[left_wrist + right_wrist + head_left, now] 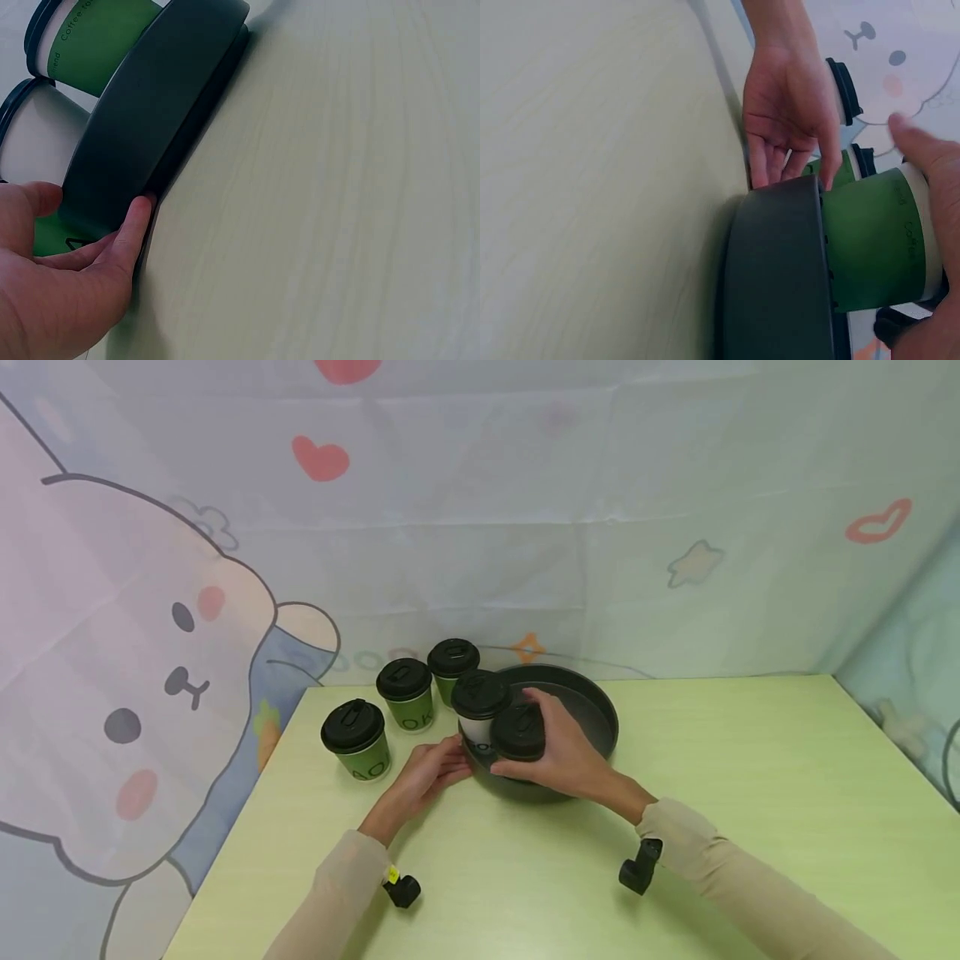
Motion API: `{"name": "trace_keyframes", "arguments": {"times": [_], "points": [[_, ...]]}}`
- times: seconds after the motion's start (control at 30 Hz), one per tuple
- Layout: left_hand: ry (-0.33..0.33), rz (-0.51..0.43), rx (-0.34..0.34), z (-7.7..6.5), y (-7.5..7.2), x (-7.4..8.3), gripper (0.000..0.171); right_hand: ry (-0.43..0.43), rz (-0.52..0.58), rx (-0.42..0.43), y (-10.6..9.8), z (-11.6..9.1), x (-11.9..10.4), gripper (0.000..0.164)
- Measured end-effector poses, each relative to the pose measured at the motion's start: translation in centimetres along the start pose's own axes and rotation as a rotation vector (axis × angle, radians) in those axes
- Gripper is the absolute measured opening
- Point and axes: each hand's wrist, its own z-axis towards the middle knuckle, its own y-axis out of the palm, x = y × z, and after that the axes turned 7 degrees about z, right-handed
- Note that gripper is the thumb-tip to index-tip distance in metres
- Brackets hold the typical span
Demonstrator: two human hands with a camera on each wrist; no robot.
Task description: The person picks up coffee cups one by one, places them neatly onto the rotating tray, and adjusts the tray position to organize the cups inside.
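Observation:
My right hand (573,756) grips a green paper coffee cup (874,240) near its black lid (519,732), thumb on one side and fingers on the other. The cup's lower end sits behind the near wall of a round dark pan (596,714). Just beyond it in the pan is a second lidded cup (482,693) with a white upper band. My left hand (431,772) holds the pan's left side, thumb at the rim and fingertips low on the outer wall (161,97).
Three more green cups with black lids stand on the table left of the pan: a near one (354,739), a middle one (405,693) and a far one (453,664). Behind the pale table (750,793) hangs a printed cloth (465,485).

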Motion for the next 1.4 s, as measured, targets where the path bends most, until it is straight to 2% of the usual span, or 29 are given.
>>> {"name": "trace_keyframes", "arguments": {"times": [0.1, 0.23, 0.3, 0.33, 0.4, 0.5, 0.6, 0.77, 0.9, 1.03, 1.23, 1.3, 1.4], "points": [[0.003, 0.0, -0.006, 0.0, 0.0, 0.0, 0.046, -0.018, 0.047, 0.077, -0.8, 0.0, 0.2, 0.098], [0.006, 0.002, -0.014, -0.1, 0.0, 0.1, 0.048, -0.026, 0.059, 0.237, -2.8, 0.5, 1.8, 0.066], [0.006, 0.001, -0.017, -0.1, 0.0, 0.1, 0.049, 0.038, 0.025, 0.292, -4.0, 0.6, 3.2, 0.056], [0.005, 0.0, -0.018, -0.1, 0.0, 0.1, 0.049, 0.098, 0.007, 0.299, -4.6, 0.6, 4.0, 0.054], [0.003, -0.003, -0.019, -0.1, 0.0, 0.0, 0.049, 0.244, -0.015, 0.268, -5.9, 0.2, 5.7, 0.056], [0.003, -0.004, -0.017, -0.1, -0.1, -0.2, 0.049, 0.446, -0.001, 0.158, -7.3, -1.0, 8.3, 0.063], [0.0, -0.001, -0.011, -0.1, 0.0, -0.3, 0.049, 0.544, 0.128, 0.088, -7.7, -2.2, 10.0, 0.065], [0.005, 0.004, -0.006, 0.0, 0.1, -0.3, 0.048, 0.562, 0.436, 0.041, -7.7, -2.9, 10.7, 0.06], [0.011, 0.005, 0.001, 0.0, 0.1, -0.2, 0.047, 0.554, 0.581, -0.037, -8.0, -2.7, 10.5, 0.056], [0.008, 0.005, 0.002, 0.0, 0.1, -0.1, 0.049, 0.563, 0.63, -0.133, -8.8, -2.7, 10.4, 0.052], [0.001, -0.002, 0.006, 0.0, 0.1, -0.1, 0.049, 0.589, 0.646, -0.301, -10.3, -3.3, 10.9, 0.05], [-0.002, 0.001, 0.007, 0.0, 0.1, 0.0, 0.049, 0.6, 0.649, -0.306, -10.5, -3.4, 11.0, 0.053], [-0.003, 0.004, 0.013, 0.0, 0.2, 0.0, 0.049, 0.606, 0.672, -0.224, -10.2, -3.5, 11.3, 0.057]]}}
